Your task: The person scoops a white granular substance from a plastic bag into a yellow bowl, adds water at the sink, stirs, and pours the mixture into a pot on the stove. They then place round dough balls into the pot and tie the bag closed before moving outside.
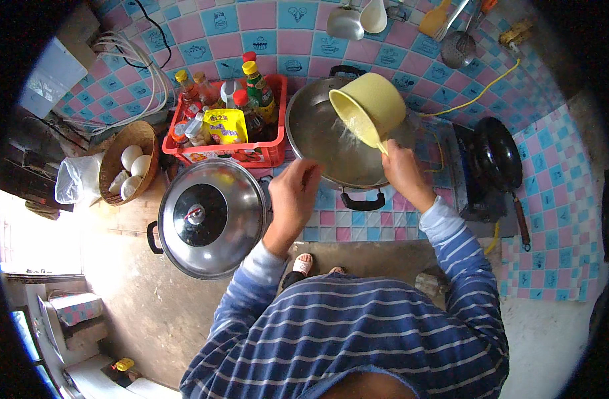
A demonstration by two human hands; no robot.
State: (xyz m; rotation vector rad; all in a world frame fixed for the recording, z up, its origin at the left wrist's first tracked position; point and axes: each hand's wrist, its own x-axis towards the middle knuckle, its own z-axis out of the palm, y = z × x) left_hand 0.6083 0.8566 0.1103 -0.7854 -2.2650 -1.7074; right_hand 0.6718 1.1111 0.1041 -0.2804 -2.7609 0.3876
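Note:
My right hand (408, 172) grips the handle of a yellow plastic dipper (379, 102). The dipper is tilted over a wide metal pot (309, 124), and water streams from its mouth into the pot. Cloudy liquid or steam makes the pot's inside hard to read. At the pot's near left rim is my left hand (295, 194), its fingers curled and blurred; whether anything is between them cannot be made out. Below and left of that hand lies a round metal lid (244, 209) with a dark glass centre and a knob.
A red plastic basket (274, 154) of seasoning bottles stands left of the pot. Farther left are a wicker basket (110, 169) holding several white eggs and a clear plastic bag (77, 179). A black frying pan (496, 154) sits at right; utensils such as a skimmer (458, 50) hang behind.

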